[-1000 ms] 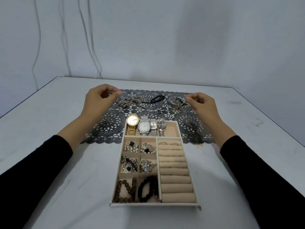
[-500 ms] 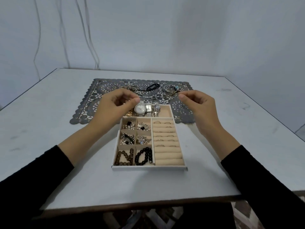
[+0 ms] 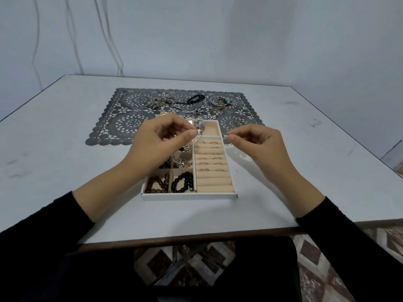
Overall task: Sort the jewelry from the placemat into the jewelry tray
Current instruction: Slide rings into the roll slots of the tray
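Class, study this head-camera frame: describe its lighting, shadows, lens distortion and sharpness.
Head view: light is dim, flat, bluish. Head view: the right hand casts only a faint, soft shadow on the table. Head view: wide-angle lens bows the table's edges. Head view: jewelry on the placemat looks soft; the thin loop in the right fingers barely resolves.

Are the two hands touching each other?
Apart. Head view: the jewelry tray's beige lining shows in the gap between the left hand and the right hand.
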Available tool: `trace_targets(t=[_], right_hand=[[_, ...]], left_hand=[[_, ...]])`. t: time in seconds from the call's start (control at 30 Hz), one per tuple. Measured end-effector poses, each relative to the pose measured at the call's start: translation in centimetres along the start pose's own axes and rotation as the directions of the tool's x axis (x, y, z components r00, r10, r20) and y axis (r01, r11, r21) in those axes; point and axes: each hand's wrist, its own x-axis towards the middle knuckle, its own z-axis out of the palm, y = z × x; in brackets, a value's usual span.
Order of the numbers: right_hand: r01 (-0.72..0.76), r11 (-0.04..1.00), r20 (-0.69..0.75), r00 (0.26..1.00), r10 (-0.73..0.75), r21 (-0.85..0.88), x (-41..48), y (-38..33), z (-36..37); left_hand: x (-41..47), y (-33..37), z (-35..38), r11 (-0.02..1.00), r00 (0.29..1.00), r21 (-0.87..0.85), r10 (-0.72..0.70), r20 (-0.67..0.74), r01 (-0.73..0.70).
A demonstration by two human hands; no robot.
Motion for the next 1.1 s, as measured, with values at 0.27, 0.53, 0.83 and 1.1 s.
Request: trace_targets(t=[0.27,0.53,0.83,1.1], right_hand=[[0.063,0.994,0.211,0.976,-0.043,-0.087,-1.1,0.5,-0.3],[0.097,0.988,0.371,0.927,-0.046,-0.119,-1.6,0.3,-0.3],[0.108,0.982,0.461,0.887,-0.024,-0.157,-1.5,0.2,-0.6],[0.019,0.992,0.535,0.843,0.052,-0.127,-0.7,-0.4,-1.2]], left_hand=[[-0.1,0.0,0.1,1.0,1.0,0.026,0.003,0.006,-0.003],[-0.1,0.0,0.2,1.0,1.0,0.025,-0.001,0.012,0.001],[-0.2,0.1,0.3,0.999,1.0,0.034,-0.022,0.011,0.022],[-0.2,0.1,0.3,0.999,0.999,0.03,-0.04,0.011,0.04]])
